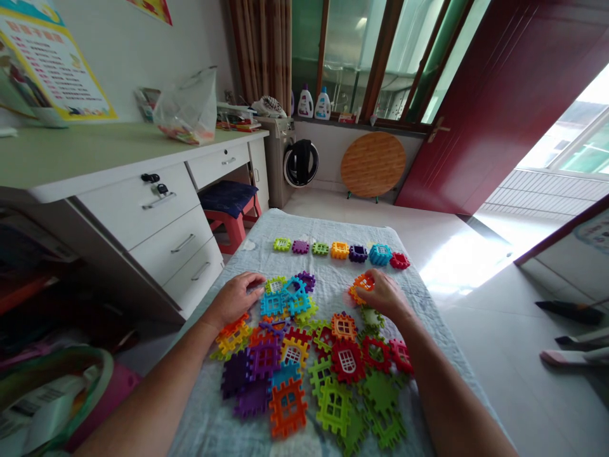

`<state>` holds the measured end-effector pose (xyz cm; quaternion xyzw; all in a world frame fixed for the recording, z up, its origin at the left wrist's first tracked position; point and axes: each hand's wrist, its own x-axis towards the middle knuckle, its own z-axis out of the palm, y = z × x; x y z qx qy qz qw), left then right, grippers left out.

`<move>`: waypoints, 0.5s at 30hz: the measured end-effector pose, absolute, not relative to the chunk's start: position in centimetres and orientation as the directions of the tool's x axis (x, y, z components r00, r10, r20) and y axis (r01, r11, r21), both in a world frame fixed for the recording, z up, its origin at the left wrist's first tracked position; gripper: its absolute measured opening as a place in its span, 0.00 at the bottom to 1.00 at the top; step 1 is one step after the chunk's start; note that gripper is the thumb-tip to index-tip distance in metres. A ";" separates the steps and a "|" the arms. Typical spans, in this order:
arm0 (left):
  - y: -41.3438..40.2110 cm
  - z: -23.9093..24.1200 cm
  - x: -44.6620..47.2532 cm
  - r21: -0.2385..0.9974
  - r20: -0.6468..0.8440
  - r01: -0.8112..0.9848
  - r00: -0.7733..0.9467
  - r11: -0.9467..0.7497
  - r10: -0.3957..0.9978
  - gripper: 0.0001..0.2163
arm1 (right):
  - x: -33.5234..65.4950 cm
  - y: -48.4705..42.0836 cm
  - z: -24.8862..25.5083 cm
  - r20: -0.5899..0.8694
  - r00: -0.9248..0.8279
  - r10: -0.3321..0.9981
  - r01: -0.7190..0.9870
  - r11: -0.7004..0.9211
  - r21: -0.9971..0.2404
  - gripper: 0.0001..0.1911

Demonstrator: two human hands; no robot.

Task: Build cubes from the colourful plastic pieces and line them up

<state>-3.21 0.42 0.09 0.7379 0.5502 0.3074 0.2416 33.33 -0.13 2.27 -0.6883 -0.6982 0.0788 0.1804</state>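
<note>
A pile of colourful plastic interlocking tiles (314, 362) lies on a pale blue cloth-covered table (266, 235). Further back, a row of several tiles (340, 251) runs from green at the left to red at the right. My left hand (235, 297) rests palm down at the left edge of the pile, fingers together, touching a green and a blue tile (278, 298). My right hand (383, 295) is closed in a pinch on an orange tile (360, 285) above the pile's right side.
A white desk with drawers (157, 216) stands at the left, a red stool (231, 219) under it. A washing machine (290, 158), a round wooden tabletop (372, 164) and a dark red door (495, 108) stand behind. A bag (52, 387) sits at lower left.
</note>
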 end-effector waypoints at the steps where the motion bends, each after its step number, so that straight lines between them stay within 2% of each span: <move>1: 0.4 0.1 -3.2 0.694 0.189 0.663 0.206 -0.279 0.960 0.11 | 33.0 -0.2 2.4 0.154 0.010 0.988 0.931 0.046 -0.361 0.17; 7: 0.4 0.0 -3.3 0.689 0.193 0.666 0.210 -0.285 0.958 0.11 | 31.3 -0.9 2.9 0.078 -0.035 0.996 0.895 0.066 -0.442 0.19; 13: 0.5 -0.1 -3.3 0.692 0.187 0.663 0.217 -0.286 0.958 0.12 | 30.3 -1.8 4.5 0.016 -0.312 0.950 0.734 0.252 -0.630 0.12; 15: 0.5 -0.1 -3.3 0.692 0.183 0.664 0.218 -0.283 0.959 0.12 | 30.8 -1.5 4.6 0.043 -0.275 0.960 0.718 0.235 -0.656 0.13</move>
